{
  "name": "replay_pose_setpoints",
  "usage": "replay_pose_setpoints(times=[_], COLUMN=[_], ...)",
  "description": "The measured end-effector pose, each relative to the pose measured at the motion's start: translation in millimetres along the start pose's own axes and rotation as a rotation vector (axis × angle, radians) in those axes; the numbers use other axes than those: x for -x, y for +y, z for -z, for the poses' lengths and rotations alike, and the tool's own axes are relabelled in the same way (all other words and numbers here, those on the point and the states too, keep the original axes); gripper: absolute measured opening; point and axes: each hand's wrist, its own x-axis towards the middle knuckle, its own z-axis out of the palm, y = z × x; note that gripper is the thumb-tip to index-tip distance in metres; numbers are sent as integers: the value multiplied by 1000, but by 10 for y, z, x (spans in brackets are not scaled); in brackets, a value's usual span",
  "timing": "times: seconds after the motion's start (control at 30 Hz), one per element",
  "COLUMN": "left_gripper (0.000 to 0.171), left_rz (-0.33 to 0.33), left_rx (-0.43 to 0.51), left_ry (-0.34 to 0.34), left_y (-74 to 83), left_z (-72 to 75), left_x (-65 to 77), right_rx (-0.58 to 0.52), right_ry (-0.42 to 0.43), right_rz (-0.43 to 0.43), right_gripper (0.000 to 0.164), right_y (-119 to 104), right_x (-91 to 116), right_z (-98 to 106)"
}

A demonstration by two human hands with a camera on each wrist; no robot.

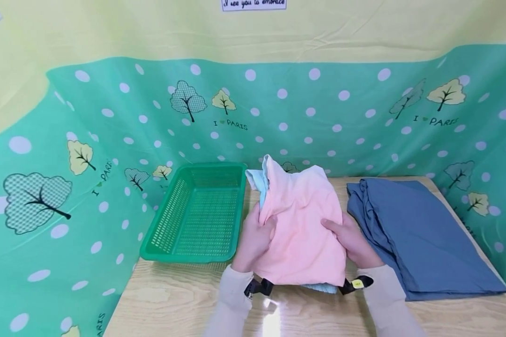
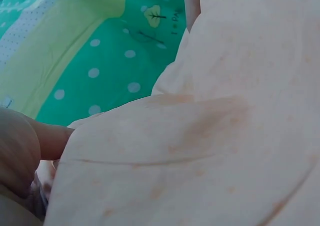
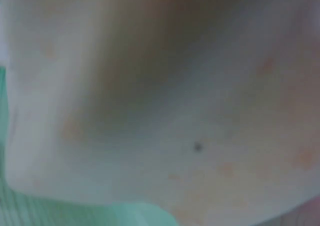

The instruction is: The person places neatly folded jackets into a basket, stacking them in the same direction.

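Observation:
Both hands hold a folded pink cloth garment [image 1: 301,224] up over the table, in the middle of the head view. Light-blue fabric shows at its upper left corner and along its lower edge. My left hand [image 1: 256,236] grips the left side, thumb on the front face and fingers behind. On the opposite side my right hand [image 1: 354,239] pinches the edge in the same way, thumb in front. In the left wrist view the cloth [image 2: 190,151] looks pale with faint spots. Blurred cloth [image 3: 150,151] fills most of the right wrist view, hiding the right fingers there.
To the left stands a green plastic basket [image 1: 241,206] with perforated sides and nothing in it. A folded dark-blue cloth [image 1: 434,238] lies at the right of the wooden table [image 1: 173,295]. Behind and along the sides hangs a green and yellow printed curtain [image 1: 278,117].

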Motion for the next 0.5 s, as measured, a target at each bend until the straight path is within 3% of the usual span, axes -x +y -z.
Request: replay_pose_setpoints(times=[0.2,0.5], left_gripper=[47,55], left_rz=[67,23], left_rx=[83,86], left_ry=[-137,-190], left_y=[222,397], left_z=[197,442], left_x=[-9,-20], right_rx=[-22,-82], right_ry=[-44,-114], right_rz=[-6,-38], right_gripper=[65,65], right_y=[-166,-321], right_x=[23,48], right_z=[-30,-145])
